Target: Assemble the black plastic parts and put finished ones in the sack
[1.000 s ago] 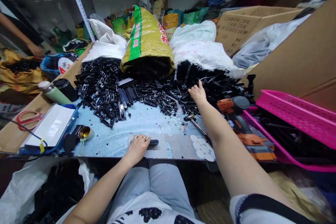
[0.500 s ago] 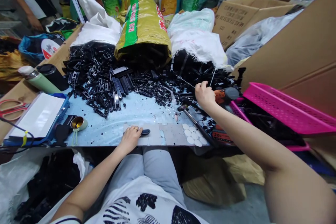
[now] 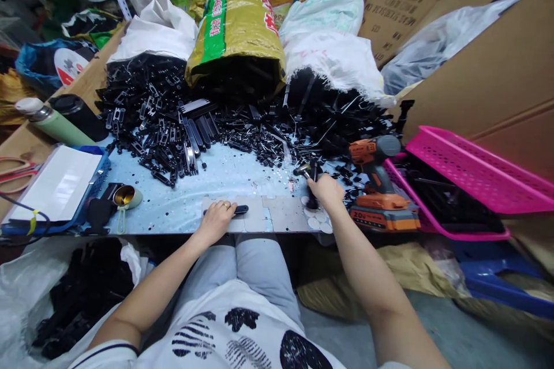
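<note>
My left hand (image 3: 219, 219) lies closed over a small black handle-like part (image 3: 242, 209) on grey metal plates (image 3: 254, 216) at the table's near edge; its fingers cover the part's left end. My right hand (image 3: 328, 191) is curled around the shaft of a hammer (image 3: 302, 169). The hammer's head points left, and its grip is hidden under my hand and forearm. Against my right fingertips stands an upright black piece (image 3: 312, 193) whose kind I cannot make out. Several white round discs (image 3: 315, 222) lie just below it.
An orange cordless drill (image 3: 381, 184) stands right of my forearm, beside a pink basket (image 3: 476, 184). Black parts (image 3: 151, 121) spill from white and yellow sacks (image 3: 242, 29) across the back. At left are a measuring cup (image 3: 127, 197), a paper-topped tray (image 3: 56, 184) and a bottle (image 3: 56, 121).
My right hand has come down and nearer from the pile of black parts to the hammer. My left hand stays on the black part. The view has tilted slightly.
</note>
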`<control>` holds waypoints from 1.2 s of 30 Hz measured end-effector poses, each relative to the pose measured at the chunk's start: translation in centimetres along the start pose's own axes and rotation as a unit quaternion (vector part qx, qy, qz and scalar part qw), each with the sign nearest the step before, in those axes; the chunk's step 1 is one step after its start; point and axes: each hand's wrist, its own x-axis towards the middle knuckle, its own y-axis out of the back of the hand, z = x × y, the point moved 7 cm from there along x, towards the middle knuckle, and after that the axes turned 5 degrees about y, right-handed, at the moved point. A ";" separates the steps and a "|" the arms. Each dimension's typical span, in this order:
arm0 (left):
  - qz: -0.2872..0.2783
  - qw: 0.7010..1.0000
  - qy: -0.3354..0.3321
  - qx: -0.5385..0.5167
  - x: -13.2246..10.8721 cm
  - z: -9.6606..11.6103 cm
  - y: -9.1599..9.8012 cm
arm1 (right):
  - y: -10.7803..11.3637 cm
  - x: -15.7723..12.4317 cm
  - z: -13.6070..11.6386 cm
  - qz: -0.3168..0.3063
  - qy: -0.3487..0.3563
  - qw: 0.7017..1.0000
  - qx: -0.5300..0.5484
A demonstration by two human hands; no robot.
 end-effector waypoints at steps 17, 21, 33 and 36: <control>-0.106 0.991 -0.015 -0.083 2.3 1.2 0.4 | -2.7 -14.6 -11.5 -0.109 0.555 0.820 -0.090; -0.074 0.992 -0.009 -0.104 2.2 1.2 0.7 | -2.0 -14.7 -11.8 -0.066 0.550 0.825 -0.116; 0.015 0.983 -0.045 -0.175 0.0 0.3 1.4 | 3.3 -17.7 -14.3 0.019 0.592 0.789 -0.165; 0.005 0.985 -0.036 -0.169 0.4 0.4 1.1 | 3.0 -16.9 -14.5 -0.008 0.598 0.784 -0.167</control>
